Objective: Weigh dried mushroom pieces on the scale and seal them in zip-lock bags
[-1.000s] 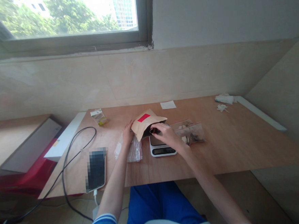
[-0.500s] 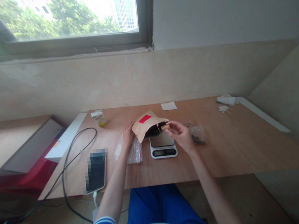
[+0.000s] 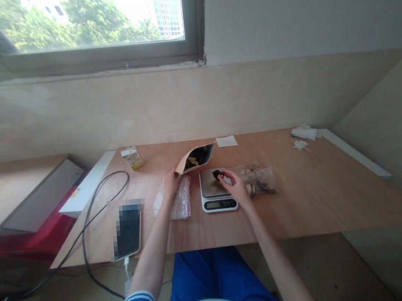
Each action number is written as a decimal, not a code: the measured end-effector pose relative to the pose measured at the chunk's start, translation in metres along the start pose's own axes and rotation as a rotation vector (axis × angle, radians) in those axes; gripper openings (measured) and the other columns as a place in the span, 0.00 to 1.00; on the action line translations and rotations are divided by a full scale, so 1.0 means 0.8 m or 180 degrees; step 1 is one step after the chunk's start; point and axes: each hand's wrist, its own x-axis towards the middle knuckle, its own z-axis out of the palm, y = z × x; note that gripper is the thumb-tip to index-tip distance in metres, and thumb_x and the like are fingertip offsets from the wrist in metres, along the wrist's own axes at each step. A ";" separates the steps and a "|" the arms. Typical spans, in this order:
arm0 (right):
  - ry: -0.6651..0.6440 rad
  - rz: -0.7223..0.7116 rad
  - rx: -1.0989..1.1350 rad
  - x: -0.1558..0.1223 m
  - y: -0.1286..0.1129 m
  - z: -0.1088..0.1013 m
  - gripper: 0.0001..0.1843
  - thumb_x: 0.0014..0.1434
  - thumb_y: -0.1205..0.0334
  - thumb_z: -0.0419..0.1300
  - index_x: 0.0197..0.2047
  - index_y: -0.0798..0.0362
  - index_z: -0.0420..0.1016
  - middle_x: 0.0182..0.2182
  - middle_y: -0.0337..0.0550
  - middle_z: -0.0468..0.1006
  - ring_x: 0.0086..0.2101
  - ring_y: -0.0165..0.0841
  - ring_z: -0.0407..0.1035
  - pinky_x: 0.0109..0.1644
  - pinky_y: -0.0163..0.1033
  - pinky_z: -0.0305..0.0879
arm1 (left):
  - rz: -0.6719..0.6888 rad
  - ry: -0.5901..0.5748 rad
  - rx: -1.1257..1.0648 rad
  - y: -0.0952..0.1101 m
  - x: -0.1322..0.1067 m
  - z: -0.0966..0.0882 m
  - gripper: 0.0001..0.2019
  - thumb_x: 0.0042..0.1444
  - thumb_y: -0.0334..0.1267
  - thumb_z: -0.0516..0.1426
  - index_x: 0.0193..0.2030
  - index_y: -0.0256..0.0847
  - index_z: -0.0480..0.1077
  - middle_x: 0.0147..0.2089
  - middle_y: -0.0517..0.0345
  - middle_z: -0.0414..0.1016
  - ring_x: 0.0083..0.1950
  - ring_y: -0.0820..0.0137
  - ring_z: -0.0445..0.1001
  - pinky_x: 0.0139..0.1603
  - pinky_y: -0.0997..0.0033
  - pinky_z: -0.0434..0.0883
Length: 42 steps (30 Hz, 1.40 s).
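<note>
My left hand (image 3: pixel 171 182) is closed on the lower left edge of a brown paper bag (image 3: pixel 183 164). The bag tilts with its mouth open toward me, showing a dark lining and some tan pieces inside. Over the steel plate of a white digital kitchen scale (image 3: pixel 206 187), my right hand (image 3: pixel 237 184) pinches a small dark piece (image 3: pixel 217 175), too small to identify surely. Whether that piece touches the plate I cannot tell. Clear plastic zip bags (image 3: pixel 181 200) lie beside my left forearm. Zip bags with dark and pale dried bits (image 3: pixel 267 182) lie right of the scale.
A phone or tablet (image 3: pixel 130 231) with a white plug lies at the front left, near a looped black cable (image 3: pixel 84 223). At the back are a small carton (image 3: pixel 132 158), a white paper (image 3: pixel 226 141) and a tissue pack (image 3: pixel 304 133) with a crumpled tissue (image 3: pixel 300 145).
The paper bag has moved up off the scale and its mouth has turned upward. My right hand has left the bag mouth and come lower left over the scale plate, holding a dark piece.
</note>
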 end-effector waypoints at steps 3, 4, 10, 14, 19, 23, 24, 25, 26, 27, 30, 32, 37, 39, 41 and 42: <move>-0.0409 -0.0386 -0.0738 0.004 -0.009 0.001 0.17 0.56 0.60 0.56 0.49 0.53 0.72 0.44 0.49 0.77 0.45 0.38 0.71 0.52 0.47 0.66 | 0.0072 0.0001 0.0021 0.000 0.000 0.000 0.20 0.51 0.35 0.58 0.52 0.40 0.67 0.50 0.47 0.74 0.50 0.59 0.71 0.50 0.61 0.67; -0.0518 -0.0465 -0.0871 0.005 -0.011 0.000 0.18 0.56 0.61 0.55 0.50 0.53 0.71 0.44 0.49 0.77 0.46 0.38 0.71 0.52 0.47 0.65 | 0.0087 -0.0005 0.0030 0.000 0.000 -0.001 0.20 0.51 0.35 0.58 0.53 0.40 0.67 0.50 0.47 0.74 0.50 0.59 0.71 0.50 0.61 0.67; -0.0560 -0.0661 -0.1098 0.004 -0.015 -0.009 0.18 0.58 0.66 0.53 0.52 0.52 0.69 0.46 0.49 0.74 0.47 0.37 0.69 0.53 0.45 0.64 | 0.0101 -0.0049 0.0061 0.001 -0.001 -0.002 0.20 0.52 0.35 0.57 0.53 0.39 0.67 0.49 0.47 0.74 0.49 0.59 0.72 0.49 0.60 0.67; -0.0647 -0.0797 -0.1250 -0.007 -0.017 -0.013 0.19 0.58 0.67 0.55 0.53 0.51 0.67 0.46 0.48 0.74 0.47 0.38 0.69 0.52 0.47 0.64 | 0.0101 0.0018 0.0040 0.002 -0.002 -0.001 0.19 0.51 0.34 0.57 0.52 0.40 0.68 0.49 0.48 0.74 0.50 0.59 0.71 0.50 0.61 0.66; -0.0947 -0.1032 -0.1688 -0.019 -0.024 -0.002 0.08 0.57 0.67 0.57 0.41 0.51 0.72 0.39 0.46 0.77 0.42 0.39 0.70 0.50 0.51 0.64 | 0.0086 0.0038 -0.0020 0.002 -0.002 -0.001 0.19 0.51 0.33 0.57 0.51 0.41 0.69 0.48 0.49 0.75 0.49 0.60 0.72 0.49 0.61 0.67; -0.0788 -0.1207 -0.1782 -0.017 -0.034 0.003 0.06 0.58 0.64 0.57 0.38 0.51 0.74 0.44 0.47 0.74 0.46 0.40 0.67 0.51 0.49 0.63 | 0.0081 -0.0008 -0.0001 0.002 -0.002 -0.002 0.20 0.51 0.33 0.57 0.53 0.39 0.68 0.50 0.47 0.74 0.51 0.59 0.71 0.51 0.59 0.67; -0.0608 -0.1201 -0.1693 -0.014 -0.040 0.002 0.07 0.59 0.63 0.56 0.40 0.50 0.74 0.45 0.47 0.74 0.46 0.40 0.67 0.51 0.49 0.63 | 0.0089 -0.0033 -0.0018 0.002 -0.002 -0.003 0.21 0.51 0.33 0.57 0.53 0.39 0.67 0.51 0.47 0.73 0.52 0.59 0.70 0.52 0.59 0.66; -0.0413 -0.1188 -0.1562 -0.011 -0.048 0.000 0.09 0.60 0.62 0.54 0.41 0.50 0.74 0.45 0.48 0.73 0.47 0.39 0.67 0.52 0.48 0.62 | 0.0095 -0.0056 -0.0049 0.002 -0.002 -0.003 0.22 0.50 0.33 0.57 0.54 0.40 0.67 0.52 0.47 0.72 0.53 0.59 0.70 0.53 0.59 0.66; -0.0225 -0.1181 -0.1415 -0.007 -0.057 -0.003 0.10 0.61 0.62 0.52 0.43 0.50 0.73 0.44 0.48 0.73 0.47 0.38 0.66 0.53 0.47 0.62 | 0.0104 -0.0073 -0.0092 0.002 -0.002 -0.003 0.23 0.50 0.33 0.57 0.55 0.40 0.66 0.53 0.48 0.72 0.53 0.59 0.69 0.53 0.59 0.66; -0.0068 -0.1187 -0.1275 -0.002 -0.069 -0.006 0.11 0.62 0.63 0.51 0.43 0.50 0.73 0.44 0.47 0.73 0.47 0.37 0.66 0.53 0.46 0.61 | 0.0122 -0.0087 -0.0136 0.002 -0.002 -0.003 0.24 0.49 0.32 0.57 0.55 0.41 0.65 0.54 0.49 0.71 0.54 0.60 0.69 0.54 0.59 0.65; -0.0094 -0.1331 -0.1032 0.014 -0.103 -0.012 0.13 0.62 0.65 0.48 0.43 0.49 0.73 0.42 0.45 0.74 0.46 0.36 0.66 0.53 0.45 0.61 | 0.0191 -0.0096 -0.0237 0.001 -0.003 -0.002 0.27 0.48 0.30 0.56 0.58 0.42 0.63 0.57 0.49 0.68 0.56 0.60 0.67 0.56 0.59 0.64; -0.0533 -0.1485 -0.1069 0.026 -0.120 -0.012 0.13 0.62 0.66 0.48 0.42 0.49 0.73 0.39 0.44 0.75 0.45 0.35 0.67 0.52 0.43 0.62 | 0.0253 -0.0083 -0.0272 -0.001 -0.003 -0.001 0.28 0.48 0.28 0.55 0.58 0.42 0.63 0.59 0.49 0.66 0.58 0.61 0.65 0.58 0.59 0.62; -0.1184 -0.1686 -0.1890 0.048 -0.144 0.000 0.15 0.63 0.69 0.47 0.43 0.56 0.75 0.40 0.48 0.77 0.45 0.37 0.67 0.52 0.43 0.62 | 0.0233 -0.0079 -0.0269 -0.002 -0.003 0.000 0.28 0.48 0.27 0.52 0.59 0.41 0.63 0.60 0.49 0.65 0.60 0.62 0.63 0.60 0.60 0.61; -0.1219 -0.1689 -0.2322 0.050 -0.154 0.005 0.16 0.63 0.68 0.47 0.45 0.57 0.75 0.41 0.50 0.77 0.45 0.39 0.67 0.52 0.44 0.62 | 0.0183 -0.0099 -0.0238 -0.001 -0.003 -0.001 0.28 0.49 0.27 0.52 0.59 0.41 0.62 0.60 0.50 0.66 0.60 0.63 0.64 0.60 0.62 0.61; -0.1358 -0.1616 -0.2663 0.049 -0.163 0.009 0.16 0.63 0.69 0.47 0.44 0.59 0.75 0.39 0.51 0.77 0.43 0.40 0.68 0.50 0.45 0.63 | 0.0140 -0.0136 -0.0199 0.001 -0.003 -0.002 0.27 0.50 0.28 0.52 0.59 0.41 0.62 0.60 0.51 0.66 0.59 0.64 0.65 0.60 0.63 0.62; -0.1469 -0.1549 -0.2785 0.048 -0.166 0.011 0.16 0.63 0.69 0.46 0.43 0.60 0.75 0.39 0.52 0.78 0.43 0.40 0.68 0.49 0.44 0.63 | 0.0123 -0.0149 -0.0180 0.002 -0.003 -0.002 0.27 0.50 0.28 0.52 0.59 0.40 0.62 0.60 0.50 0.66 0.59 0.64 0.65 0.59 0.63 0.62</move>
